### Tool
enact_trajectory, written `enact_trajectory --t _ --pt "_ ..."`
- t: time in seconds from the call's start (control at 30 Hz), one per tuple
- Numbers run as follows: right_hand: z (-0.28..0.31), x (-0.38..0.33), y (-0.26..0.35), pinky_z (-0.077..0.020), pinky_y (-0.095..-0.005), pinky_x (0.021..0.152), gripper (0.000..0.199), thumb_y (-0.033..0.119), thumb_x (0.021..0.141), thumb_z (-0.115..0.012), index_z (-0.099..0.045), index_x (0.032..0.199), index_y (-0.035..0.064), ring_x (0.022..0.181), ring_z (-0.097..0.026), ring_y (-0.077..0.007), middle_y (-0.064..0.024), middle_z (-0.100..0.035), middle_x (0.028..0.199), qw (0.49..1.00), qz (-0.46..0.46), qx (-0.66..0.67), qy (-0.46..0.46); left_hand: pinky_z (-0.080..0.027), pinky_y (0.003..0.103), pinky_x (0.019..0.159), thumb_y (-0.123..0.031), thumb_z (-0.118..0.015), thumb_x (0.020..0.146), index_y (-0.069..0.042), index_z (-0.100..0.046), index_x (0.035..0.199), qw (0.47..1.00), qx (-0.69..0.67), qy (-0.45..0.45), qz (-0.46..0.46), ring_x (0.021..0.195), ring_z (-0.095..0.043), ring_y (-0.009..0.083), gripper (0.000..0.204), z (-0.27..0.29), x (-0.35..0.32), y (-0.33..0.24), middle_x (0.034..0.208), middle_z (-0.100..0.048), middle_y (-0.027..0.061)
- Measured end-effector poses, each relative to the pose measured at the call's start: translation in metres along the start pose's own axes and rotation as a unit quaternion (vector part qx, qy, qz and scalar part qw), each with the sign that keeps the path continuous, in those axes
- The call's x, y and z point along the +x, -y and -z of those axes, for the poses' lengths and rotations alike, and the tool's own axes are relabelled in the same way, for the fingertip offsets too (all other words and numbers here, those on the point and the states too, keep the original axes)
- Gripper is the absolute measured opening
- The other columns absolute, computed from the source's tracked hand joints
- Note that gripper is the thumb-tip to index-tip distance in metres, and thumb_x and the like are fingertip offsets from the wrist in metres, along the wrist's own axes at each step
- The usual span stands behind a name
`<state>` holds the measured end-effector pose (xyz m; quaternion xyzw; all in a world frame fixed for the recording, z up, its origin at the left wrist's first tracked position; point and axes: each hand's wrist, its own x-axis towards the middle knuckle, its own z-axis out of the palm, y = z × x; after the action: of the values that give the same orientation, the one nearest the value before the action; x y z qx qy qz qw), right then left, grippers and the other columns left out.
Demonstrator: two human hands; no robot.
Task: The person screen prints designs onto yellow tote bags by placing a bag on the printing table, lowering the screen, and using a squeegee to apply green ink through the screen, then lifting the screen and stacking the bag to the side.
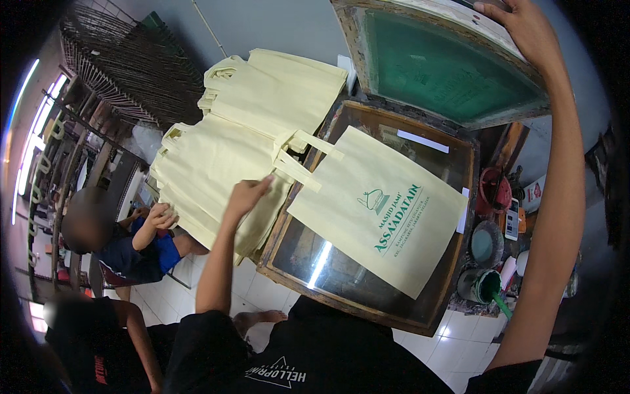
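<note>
My right hand (pixel 525 33) grips the upper edge of a raised screen-printing frame (pixel 453 65) with green mesh, which stands tilted above the back of the table. Beneath it, a pale yellow tote bag (pixel 367 164) with green print lies flat and slanted on a wood-framed glass printing table (pixel 289 256). Its handles stretch toward the left. My left hand (pixel 249 197) hovers by those handles, over the near edge of a stack of similar bags (pixel 223 157). Its thumb side points out and the other fingers are loosely bent; nothing shows in it.
Another bag stack (pixel 282 85) lies farther back. At the right stand a pot of green ink (pixel 482 287), a grey bowl (pixel 487 243) and a red tub (pixel 493 190). A seated person (pixel 141 236) touches the bags' left edge; another person (pixel 98 335) is nearer. Wire racks (pixel 131 65) stand behind.
</note>
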<state>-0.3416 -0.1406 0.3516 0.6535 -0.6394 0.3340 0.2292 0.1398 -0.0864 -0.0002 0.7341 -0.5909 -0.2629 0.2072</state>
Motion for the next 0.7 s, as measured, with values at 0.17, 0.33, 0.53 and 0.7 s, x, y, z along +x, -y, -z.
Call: enact_trajectory --t 0.17,0.33,0.53,0.7 --pt "-0.006 0.017 -0.015 -0.0491 -0.0421 0.067 0.039 0.034 0.080 -0.080 -0.075 0.090 -0.0025 0.067 -0.065 -0.0292 -0.0219 -0.070 0.075 0.999 0.023 0.033 0.013 -0.054 0.049 0.075 -0.071 -0.065 0.083 0.006 -0.072 0.076 0.995 -0.015 -0.079 0.066 0.078 -0.071 0.0415 0.078 -0.067 -0.009 -0.067 0.077 -0.070 0.0280" --pt "-0.050 0.037 -0.068 -0.0511 -0.0427 0.077 0.051 0.050 0.091 -0.067 -0.075 0.110 0.0037 0.085 -0.071 -0.0306 -0.0196 -0.073 0.092 0.992 0.117 0.042 -0.003 -0.050 0.046 0.082 -0.033 -0.078 0.081 0.005 -0.069 0.088 0.968 -0.051 -0.247 0.009 0.091 -0.064 0.0382 0.039 -0.109 0.005 -0.076 0.095 -0.067 0.0249" --pt "-0.021 0.022 -0.030 -0.0507 -0.0425 0.090 0.065 0.054 0.090 -0.066 -0.070 0.125 -0.0008 0.098 -0.072 -0.0336 -0.0248 -0.074 0.104 0.993 0.034 0.026 0.114 -0.047 0.049 0.089 -0.025 -0.076 0.084 0.002 -0.061 0.106 0.967 -0.097 -0.235 -0.010 0.100 -0.060 0.0425 0.038 -0.108 0.013 -0.092 0.094 -0.067 0.0248" --pt "-0.024 0.028 -0.033 -0.0497 -0.0438 0.092 0.067 0.054 0.089 -0.067 -0.069 0.124 -0.0029 0.098 -0.071 -0.0351 -0.0259 -0.073 0.104 0.993 0.042 0.010 0.112 -0.045 0.049 0.095 -0.020 -0.073 0.087 0.004 -0.053 0.119 0.972 -0.036 -0.229 0.018 0.111 -0.057 0.0472 0.045 -0.110 0.028 -0.084 0.105 -0.068 0.0301"
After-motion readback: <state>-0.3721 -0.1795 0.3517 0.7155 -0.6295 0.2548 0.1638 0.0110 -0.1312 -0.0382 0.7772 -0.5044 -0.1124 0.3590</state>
